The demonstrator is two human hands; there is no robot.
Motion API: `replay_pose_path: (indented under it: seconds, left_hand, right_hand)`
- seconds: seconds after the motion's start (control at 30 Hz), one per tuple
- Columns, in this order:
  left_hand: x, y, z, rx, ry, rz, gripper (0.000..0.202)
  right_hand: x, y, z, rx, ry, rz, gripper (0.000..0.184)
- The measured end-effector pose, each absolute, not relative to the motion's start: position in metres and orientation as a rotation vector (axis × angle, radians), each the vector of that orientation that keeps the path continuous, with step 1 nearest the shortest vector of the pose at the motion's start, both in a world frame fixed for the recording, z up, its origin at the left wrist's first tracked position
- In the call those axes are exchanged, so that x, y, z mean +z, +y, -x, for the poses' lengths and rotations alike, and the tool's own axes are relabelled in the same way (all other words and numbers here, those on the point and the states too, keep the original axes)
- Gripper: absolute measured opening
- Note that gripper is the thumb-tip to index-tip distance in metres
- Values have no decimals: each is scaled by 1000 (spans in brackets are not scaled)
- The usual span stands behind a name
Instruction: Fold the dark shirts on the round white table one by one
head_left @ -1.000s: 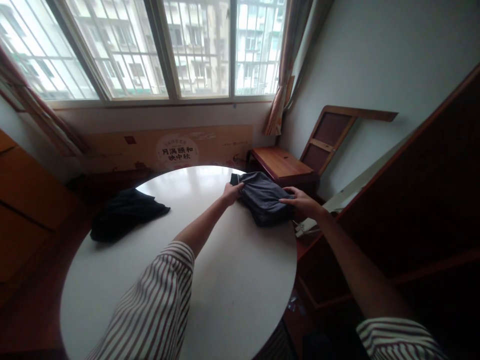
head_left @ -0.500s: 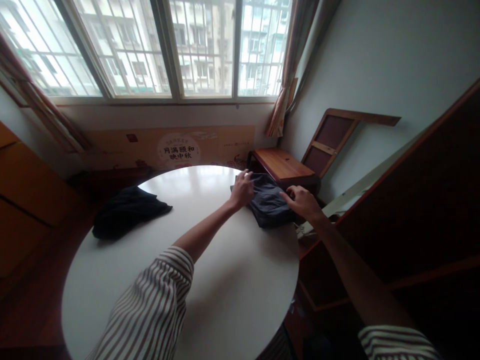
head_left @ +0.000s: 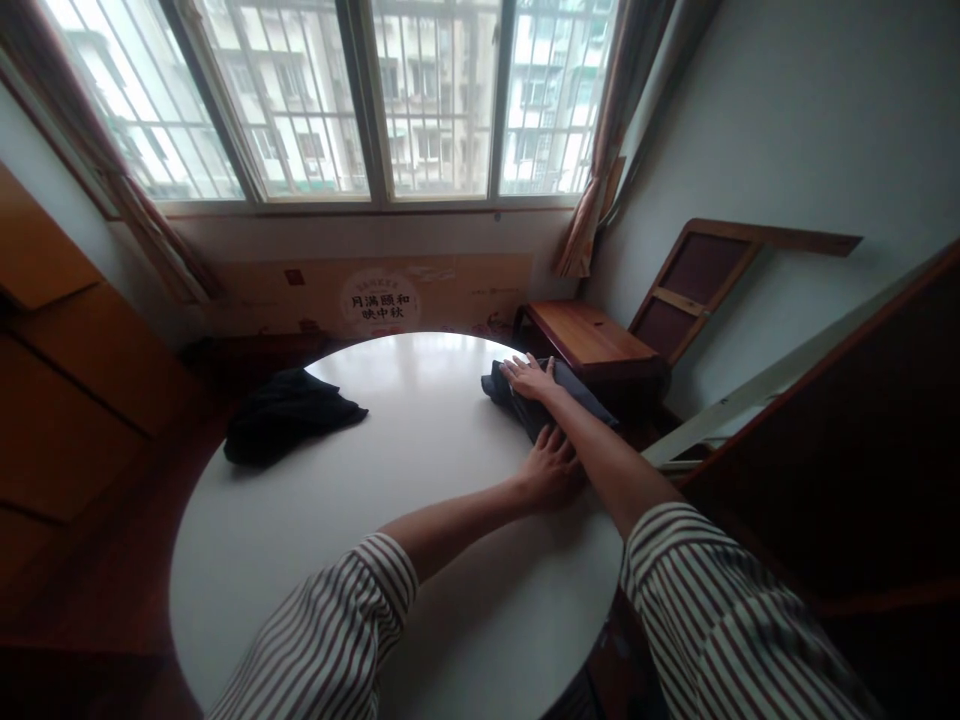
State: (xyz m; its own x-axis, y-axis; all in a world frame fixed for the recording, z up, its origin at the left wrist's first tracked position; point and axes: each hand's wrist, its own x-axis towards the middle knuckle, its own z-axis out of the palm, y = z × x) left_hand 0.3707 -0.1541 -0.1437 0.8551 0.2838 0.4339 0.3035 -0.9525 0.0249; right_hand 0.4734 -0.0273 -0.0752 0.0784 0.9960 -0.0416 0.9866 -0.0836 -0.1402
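Note:
A folded dark grey garment [head_left: 592, 402] lies at the far right edge of a round white table [head_left: 420, 450]. My right hand [head_left: 529, 375] rests flat on its far end, fingers stretched out, and the forearm crosses over the cloth. My left hand [head_left: 551, 465] lies flat with spread fingers on the garment's near end, just under the right forearm. Neither hand grips anything. Much of the garment is hidden beneath my arms. Both arms wear striped sleeves.
A crumpled black garment [head_left: 289, 415] lies on the table's far left. Behind the table are a low wooden bench [head_left: 589, 340], a leaning wooden frame [head_left: 705, 290] and a printed cardboard panel [head_left: 379, 295] under the window. Dark wooden furniture [head_left: 862, 430] stands close on the right.
My right hand moved from the garment's right side to its far end and lies flat. My left hand drew back from the far corner to the near end. The camera has shifted right.

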Motion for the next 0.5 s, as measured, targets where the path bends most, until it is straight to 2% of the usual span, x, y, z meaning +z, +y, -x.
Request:
replay_pose_path:
  seconds: [0.2, 0.37, 0.43, 0.5]
  left_hand:
    - [-130, -182, -348, -524, -323, 3058, 42]
    - [-108, -191, -254, -544, -166, 3209, 34]
    - [-99, -177, -205, -623, -288, 3212, 25]
    - [-88, -156, -162, -826, -767, 3120, 18]
  right_hand:
    - [-43, -20, -440, -21, -1950, 2195, 48]
    - [-38, -68, -386, -173, -2051, 1929, 40]
    - [-54, -98, -369, -166, -2110, 1850, 41]
    - [-75, -124, -356, -142, -2154, 1806, 37]
